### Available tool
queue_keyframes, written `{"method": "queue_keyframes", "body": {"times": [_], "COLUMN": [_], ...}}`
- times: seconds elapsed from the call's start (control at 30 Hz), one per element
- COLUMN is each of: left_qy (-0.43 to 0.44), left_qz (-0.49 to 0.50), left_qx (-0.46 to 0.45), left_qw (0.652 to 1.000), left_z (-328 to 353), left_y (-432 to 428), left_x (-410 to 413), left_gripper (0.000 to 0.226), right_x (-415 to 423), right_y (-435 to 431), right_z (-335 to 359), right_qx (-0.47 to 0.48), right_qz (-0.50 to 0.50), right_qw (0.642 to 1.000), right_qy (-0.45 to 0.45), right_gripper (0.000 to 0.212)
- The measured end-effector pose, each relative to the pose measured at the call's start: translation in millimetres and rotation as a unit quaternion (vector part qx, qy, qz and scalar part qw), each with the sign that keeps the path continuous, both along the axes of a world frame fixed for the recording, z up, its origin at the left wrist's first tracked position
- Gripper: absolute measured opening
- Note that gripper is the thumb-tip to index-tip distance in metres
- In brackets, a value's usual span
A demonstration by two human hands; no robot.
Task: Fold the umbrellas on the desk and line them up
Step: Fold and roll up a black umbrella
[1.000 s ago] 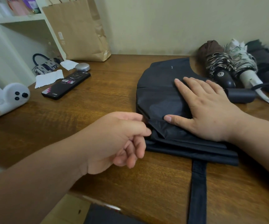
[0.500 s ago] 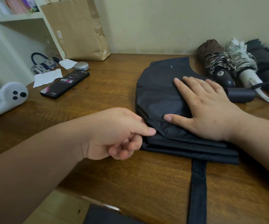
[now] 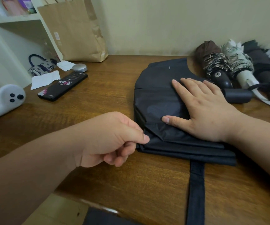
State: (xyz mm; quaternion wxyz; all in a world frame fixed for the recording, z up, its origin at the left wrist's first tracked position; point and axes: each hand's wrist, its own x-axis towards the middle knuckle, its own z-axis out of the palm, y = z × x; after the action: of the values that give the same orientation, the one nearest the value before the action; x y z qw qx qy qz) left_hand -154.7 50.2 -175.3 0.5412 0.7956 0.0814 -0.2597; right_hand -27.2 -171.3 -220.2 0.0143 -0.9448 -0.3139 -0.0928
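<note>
Since the earlier frames the left hand [image 3: 111, 140] had slid in to the cloth and closed on it, while the right hand [image 3: 207, 111] had stayed put. The black umbrella [image 3: 157, 88] lay flattened on the desk [image 3: 98, 111] between and under the two hands, its cloth gathered into stacked pleats along the near edge.

The left hand pinched the left end of those pleats between thumb and forefinger, with the other fingers curled beneath. The right hand lay flat on top of the cloth. Its fingers were straight and slightly spread, and its thumb was stretched toward the left hand, pressing the upper fold down.

Below the right wrist a strap [image 3: 196, 192] ran from the pleats to the near edge of the desk. Just right of the right hand's outer fingers the umbrella's dark handle [image 3: 238, 95] lay on its side.

Beyond that hand, against the wall, folded umbrellas lay side by side and touching: a brown one [image 3: 212, 62], a white patterned one [image 3: 238, 60] and a dark one [image 3: 264, 62].

Well beyond the left hand, to its left, a phone [image 3: 62, 86] lay near some paper scraps [image 3: 45, 79] and a silver disc [image 3: 79, 68]. A paper bag [image 3: 75, 30] stood behind them, and a white toy [image 3: 6, 98] sat farthest left.
</note>
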Motion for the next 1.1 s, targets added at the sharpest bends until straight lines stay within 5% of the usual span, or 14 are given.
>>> {"method": "queue_keyframes", "body": {"times": [0.13, 0.2, 0.3, 0.37, 0.43, 0.67, 0.73, 0.83, 0.93, 1.03, 1.1], "left_qy": [-0.033, -0.192, -0.472, -0.483, -0.433, -0.278, -0.322, -0.429, -0.352, -0.275, -0.261], "left_qz": [0.000, 0.009, -0.018, -0.138, -0.242, -0.281, -0.258, -0.048, 0.187, 0.223, 0.233], "left_qx": [0.187, 0.272, 0.323, 0.394, 0.427, 0.452, 0.462, 0.352, 0.260, 0.102, 0.084], "left_qw": [0.982, 0.943, 0.820, 0.770, 0.756, 0.800, 0.785, 0.831, 0.880, 0.930, 0.933], "left_z": [9, 11, 15, 14, 6, 1, 5, 7, 9, 4, 3], "left_y": [-10, -11, -1, 3, 7, 34, 32, 22, 23, 24, 21], "left_x": [-8, -11, -2, 13, 21, 11, 16, 48, 106, 147, 162], "left_gripper": [0.018, 0.024, 0.026, 0.030, 0.040, 0.062, 0.071, 0.058, 0.024, 0.026, 0.029], "right_x": [-1, -1, -3, -5, -7, -12, -14, -15, -16, -17, -16], "right_y": [0, 0, 0, 0, -1, -8, -11, -11, -11, -10, -10], "right_z": [1, 2, 3, 4, 4, 11, 12, 14, 15, 18, 18], "right_qx": [-0.001, -0.002, -0.001, 0.002, 0.005, 0.004, -0.001, -0.008, 0.007, 0.015, 0.022], "right_qz": [0.001, 0.002, 0.002, 0.004, 0.010, 0.040, 0.049, 0.059, 0.067, 0.071, 0.074], "right_qw": [1.000, 1.000, 1.000, 1.000, 1.000, 0.998, 0.998, 0.997, 0.997, 0.996, 0.997], "right_qy": [0.008, 0.009, 0.015, 0.018, 0.024, 0.040, 0.037, 0.040, 0.041, 0.043, 0.016], "right_gripper": [0.119, 0.121, 0.126, 0.131, 0.135, 0.136, 0.135, 0.134, 0.136, 0.137, 0.140]}}
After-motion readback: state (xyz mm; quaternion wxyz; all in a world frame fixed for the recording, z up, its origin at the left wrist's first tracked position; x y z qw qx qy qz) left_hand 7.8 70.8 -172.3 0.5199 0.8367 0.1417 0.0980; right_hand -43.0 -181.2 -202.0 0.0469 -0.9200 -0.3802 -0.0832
